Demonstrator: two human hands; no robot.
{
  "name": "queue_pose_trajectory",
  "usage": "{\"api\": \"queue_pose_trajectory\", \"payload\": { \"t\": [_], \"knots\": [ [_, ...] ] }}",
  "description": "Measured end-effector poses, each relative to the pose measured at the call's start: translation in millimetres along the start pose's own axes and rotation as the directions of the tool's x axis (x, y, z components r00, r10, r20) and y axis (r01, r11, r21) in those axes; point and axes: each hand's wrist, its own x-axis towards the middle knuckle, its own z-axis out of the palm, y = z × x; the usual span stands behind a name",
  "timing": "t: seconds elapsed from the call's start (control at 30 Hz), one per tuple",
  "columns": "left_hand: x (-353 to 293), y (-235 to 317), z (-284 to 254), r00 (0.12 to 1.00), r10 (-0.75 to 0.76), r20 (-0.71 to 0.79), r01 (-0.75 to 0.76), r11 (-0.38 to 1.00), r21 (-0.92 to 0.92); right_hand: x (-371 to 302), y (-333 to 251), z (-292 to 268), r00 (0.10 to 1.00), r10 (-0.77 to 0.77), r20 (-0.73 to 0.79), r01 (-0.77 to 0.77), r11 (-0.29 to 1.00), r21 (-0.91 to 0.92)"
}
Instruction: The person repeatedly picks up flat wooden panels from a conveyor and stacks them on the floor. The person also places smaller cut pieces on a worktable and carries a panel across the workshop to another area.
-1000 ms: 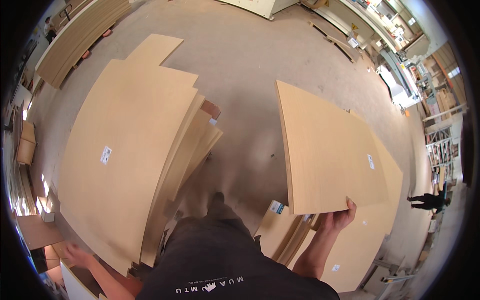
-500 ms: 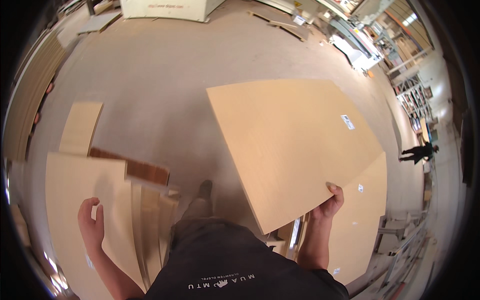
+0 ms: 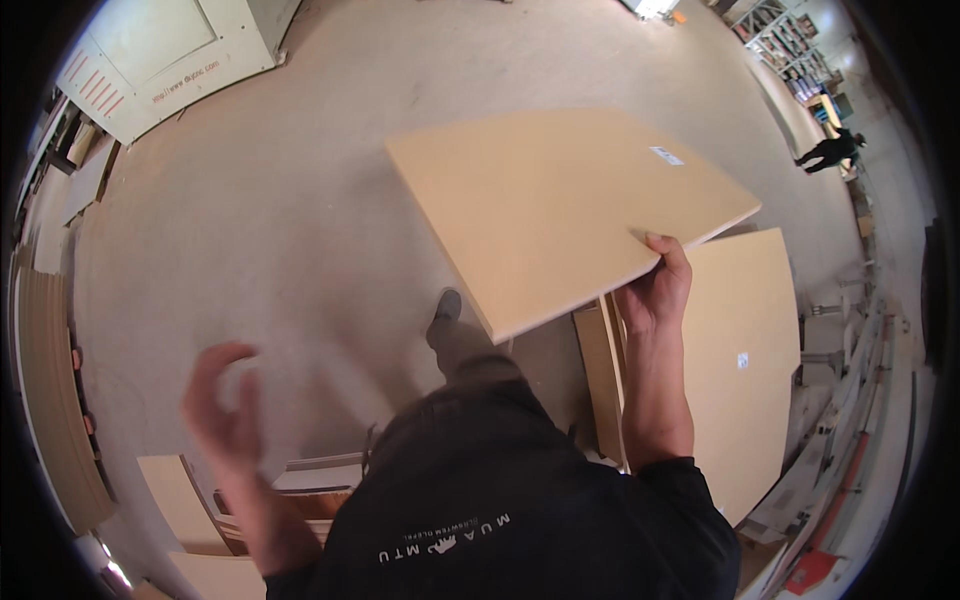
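My right hand (image 3: 657, 285) grips the near edge of a large light-wood panel (image 3: 550, 200), its thumb on top and the other fingers underneath. The panel is held out in front of me, tilted, with a small white label (image 3: 666, 156) near its far right side. My left hand (image 3: 222, 405) hangs in the air at the left, holding nothing; its fingers are apart and somewhat blurred. Below the held panel, at my right, lies a stack of similar panels (image 3: 745, 310), its top one also bearing a white label.
More boards (image 3: 178, 495) lie low at my left. Tall stacked sheets (image 3: 62, 400) stand along the left side. A large pale machine cabinet (image 3: 175, 55) is at the far left. Another person in dark clothes (image 3: 832, 152) is far right, near shelving. Metal rails (image 3: 850, 460) run along the right.
My body has turned and stepped away from the boards at left, which now sit lower in view. The panel stays in my right hand and looks flatter; my left hand remains free.
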Motion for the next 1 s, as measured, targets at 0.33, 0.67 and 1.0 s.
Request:
{"api": "queue_pose_trajectory", "payload": {
  "t": [0.33,0.67,1.0],
  "knots": [
    [218.5,71.2,222.0,0.854,0.244,0.46,-0.118,0.951,-0.287,170.7,-13.4,48.9,0.981,0.071,-0.181,-0.057,0.995,0.084],
    [415.0,18.6,343.2,0.737,0.422,0.528,-0.223,0.889,-0.4,357.7,-13.5,88.4,0.964,-0.044,-0.263,0.066,0.995,0.075],
    [576.0,70.1,510.9,0.421,0.682,0.598,-0.276,0.724,-0.632,502.4,-87.3,35.4,0.878,-0.139,-0.458,0.239,0.956,0.168]
  ]
}}
